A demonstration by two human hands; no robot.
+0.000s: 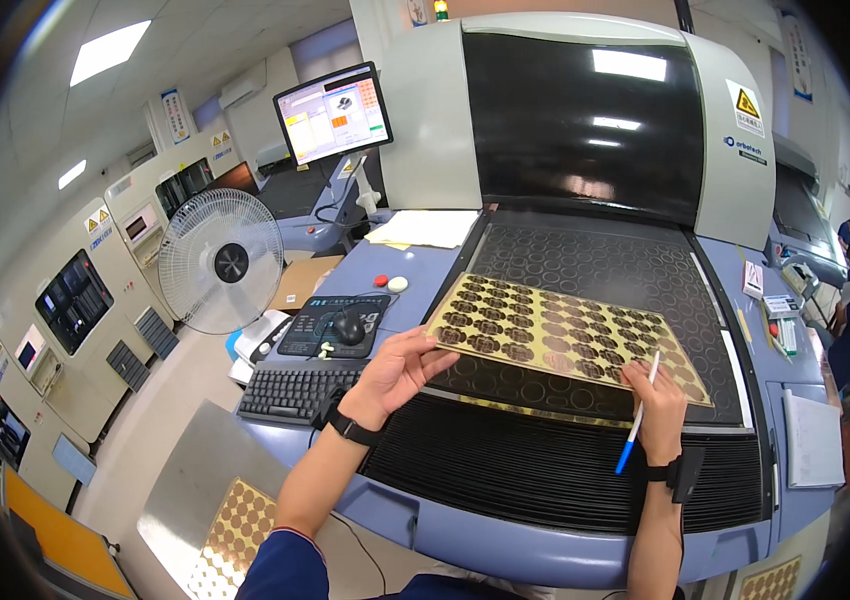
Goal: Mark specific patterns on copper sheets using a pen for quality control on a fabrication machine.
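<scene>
A thin yellow circuit board panel with rows of dark round patterns is held tilted above the black machine bed. My left hand is closed on the panel's left edge, thumb near its corner. On the near right edge, my right hand pinches the panel. A white marker pen with a blue end also sits in that hand, pointing down toward me. Beneath the panel, the bed carries ring-shaped marks. A strip of yellow shows under the panel's near edge; what it belongs to is partly hidden.
Black ribbed bellows lie in front of the bed. To the left are a keyboard, a mouse, red and white buttons, a fan and a monitor. Another panel lies at lower left. A notebook rests at right.
</scene>
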